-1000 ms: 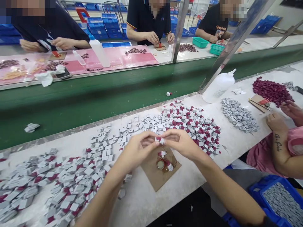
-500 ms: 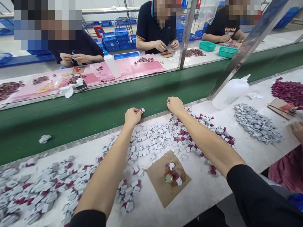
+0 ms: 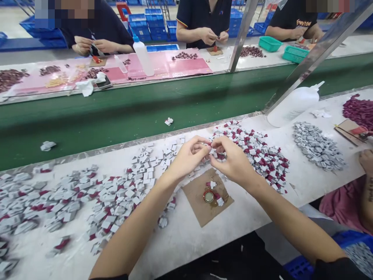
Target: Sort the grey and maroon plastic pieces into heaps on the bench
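My left hand (image 3: 189,157) and my right hand (image 3: 231,159) meet above the middle of the worktable, fingers pinched together. Between their fingertips is a small maroon-and-white piece (image 3: 210,150), partly hidden by the fingers. Below the hands lies a brown cardboard square (image 3: 201,214) with a bottle cap (image 3: 208,197) on it. Two small maroon-and-white pieces rest beside the cap. A heap of similar pieces (image 3: 259,155) lies behind and right of my right hand. Loose grey-white and maroon pieces (image 3: 110,202) spread to the left of my left forearm.
A green belt (image 3: 122,120) runs past the table's far edge, carrying a maroon-and-white piece (image 3: 169,121) and a greyish piece (image 3: 47,146). A white bottle (image 3: 294,105) leans near a metal post (image 3: 309,54). Co-workers sit across the belt; another person's arm (image 3: 366,186) is at right.
My left hand has let go of a maroon-and-white piece, which now lies on the belt. Both hands have drawn back from the belt and come together. The view has tilted down.
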`<action>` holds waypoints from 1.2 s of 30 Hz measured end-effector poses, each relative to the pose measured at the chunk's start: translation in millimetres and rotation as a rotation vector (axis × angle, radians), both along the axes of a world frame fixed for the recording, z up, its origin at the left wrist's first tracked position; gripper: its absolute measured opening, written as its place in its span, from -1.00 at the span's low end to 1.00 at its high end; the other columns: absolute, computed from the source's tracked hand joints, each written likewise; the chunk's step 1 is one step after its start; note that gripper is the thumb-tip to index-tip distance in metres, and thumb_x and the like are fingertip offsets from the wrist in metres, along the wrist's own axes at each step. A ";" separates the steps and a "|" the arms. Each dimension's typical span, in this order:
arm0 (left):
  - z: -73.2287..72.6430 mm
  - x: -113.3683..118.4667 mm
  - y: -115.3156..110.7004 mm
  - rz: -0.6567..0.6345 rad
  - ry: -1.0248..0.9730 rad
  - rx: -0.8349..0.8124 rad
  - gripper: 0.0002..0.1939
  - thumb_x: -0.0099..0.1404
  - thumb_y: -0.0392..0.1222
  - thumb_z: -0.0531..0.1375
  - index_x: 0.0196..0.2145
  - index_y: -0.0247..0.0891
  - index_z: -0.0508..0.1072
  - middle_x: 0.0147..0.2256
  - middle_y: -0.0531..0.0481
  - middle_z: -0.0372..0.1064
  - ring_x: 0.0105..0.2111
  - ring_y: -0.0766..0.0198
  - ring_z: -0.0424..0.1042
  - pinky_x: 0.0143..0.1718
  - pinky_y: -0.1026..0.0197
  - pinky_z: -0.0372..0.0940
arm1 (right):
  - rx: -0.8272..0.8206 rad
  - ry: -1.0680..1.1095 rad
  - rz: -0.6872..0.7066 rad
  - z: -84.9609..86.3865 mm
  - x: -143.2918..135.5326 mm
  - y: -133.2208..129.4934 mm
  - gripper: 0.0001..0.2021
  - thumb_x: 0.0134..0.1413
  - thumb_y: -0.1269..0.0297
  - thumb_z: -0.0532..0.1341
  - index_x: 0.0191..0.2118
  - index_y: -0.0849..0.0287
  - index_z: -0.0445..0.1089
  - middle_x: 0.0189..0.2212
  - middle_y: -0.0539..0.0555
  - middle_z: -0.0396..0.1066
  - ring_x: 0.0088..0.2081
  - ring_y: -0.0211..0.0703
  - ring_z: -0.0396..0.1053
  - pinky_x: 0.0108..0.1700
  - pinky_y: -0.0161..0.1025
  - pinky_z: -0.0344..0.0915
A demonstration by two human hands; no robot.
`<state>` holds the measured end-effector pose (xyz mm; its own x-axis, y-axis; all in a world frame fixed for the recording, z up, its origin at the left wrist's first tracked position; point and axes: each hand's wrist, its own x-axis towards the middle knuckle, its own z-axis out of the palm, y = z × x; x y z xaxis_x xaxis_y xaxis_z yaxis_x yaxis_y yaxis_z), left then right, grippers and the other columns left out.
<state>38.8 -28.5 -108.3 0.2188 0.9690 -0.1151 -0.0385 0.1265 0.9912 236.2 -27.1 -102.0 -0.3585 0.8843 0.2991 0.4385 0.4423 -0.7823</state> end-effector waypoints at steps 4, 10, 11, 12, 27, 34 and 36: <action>-3.2 4.3 -36.5 0.014 -0.073 -0.064 -0.76 0.41 -0.04 0.44 -0.11 -0.18 0.53 -0.29 -0.01 0.62 -0.32 0.19 0.62 -0.16 0.13 0.49 | -0.333 0.237 -0.031 -4.7 13.1 -35.0 -0.79 0.30 0.20 0.46 -0.02 0.01 0.51 -0.08 0.09 0.58 -0.07 0.00 0.59 -0.04 -0.08 0.57; -11.4 16.9 -85.1 0.031 -0.189 -0.115 -0.72 0.40 -0.01 0.50 -0.11 -0.19 0.57 -0.13 -0.10 0.66 -0.16 0.13 0.68 -0.15 0.14 0.55 | -0.475 0.440 -0.088 -18.8 24.1 -79.3 -0.75 0.28 0.02 0.57 -0.05 -0.01 0.67 -0.04 0.09 0.64 -0.04 -0.01 0.67 0.09 -0.04 0.66; -11.7 19.0 -89.2 0.046 -0.203 -0.117 -0.72 0.39 0.00 0.50 -0.11 -0.18 0.58 -0.12 -0.11 0.66 -0.15 0.12 0.68 -0.17 0.14 0.55 | -0.467 0.468 -0.094 -19.1 24.8 -83.4 -0.75 0.26 0.03 0.59 -0.07 -0.02 0.69 -0.04 0.08 0.64 -0.03 -0.01 0.67 0.10 -0.04 0.67; -11.7 20.8 -92.2 0.060 -0.211 -0.120 -0.72 0.40 0.01 0.51 -0.11 -0.17 0.59 -0.13 -0.10 0.65 -0.17 0.10 0.68 -0.20 0.13 0.55 | -0.475 0.490 -0.096 -18.8 25.6 -86.4 -0.76 0.25 0.04 0.59 -0.07 -0.03 0.69 -0.05 0.08 0.65 -0.03 -0.01 0.67 0.10 -0.05 0.68; -18.9 -8.4 -110.0 0.145 0.560 0.221 -0.75 0.51 -0.29 0.29 0.07 -0.10 0.66 0.01 -0.18 0.62 0.08 -0.16 0.52 0.20 -0.19 0.37 | -0.503 0.415 -0.155 -30.7 45.0 -107.7 -0.81 0.24 0.03 0.60 -0.22 -0.02 0.71 -0.28 0.08 0.68 -0.23 0.00 0.67 -0.18 -0.08 0.67; -45.9 -33.6 -82.4 0.234 1.167 0.335 -0.72 0.49 -0.29 0.28 0.10 -0.14 0.64 0.10 -0.32 0.47 0.11 -0.29 0.34 0.23 -0.32 0.29 | -0.426 0.261 -0.128 -30.2 34.1 -119.7 -0.94 0.36 0.17 0.48 -0.18 -0.02 0.70 -0.18 0.09 0.69 -0.10 0.06 0.66 -0.02 0.02 0.64; -48.9 -30.3 -78.2 0.228 1.198 0.338 -0.78 0.49 -0.28 0.29 0.05 -0.14 0.62 0.09 -0.31 0.47 0.11 -0.29 0.33 0.19 -0.30 0.29 | -0.412 0.237 -0.122 -30.5 31.1 -120.7 -0.95 0.37 0.20 0.45 -0.18 -0.01 0.69 -0.18 0.09 0.69 -0.11 0.05 0.66 -0.05 0.01 0.63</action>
<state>8.5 -106.7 -157.3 -0.0263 0.9906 0.1345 0.9153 -0.0303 0.4016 267.2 -147.9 -132.5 -0.2094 0.9775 -0.0239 0.2562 0.0313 -0.9661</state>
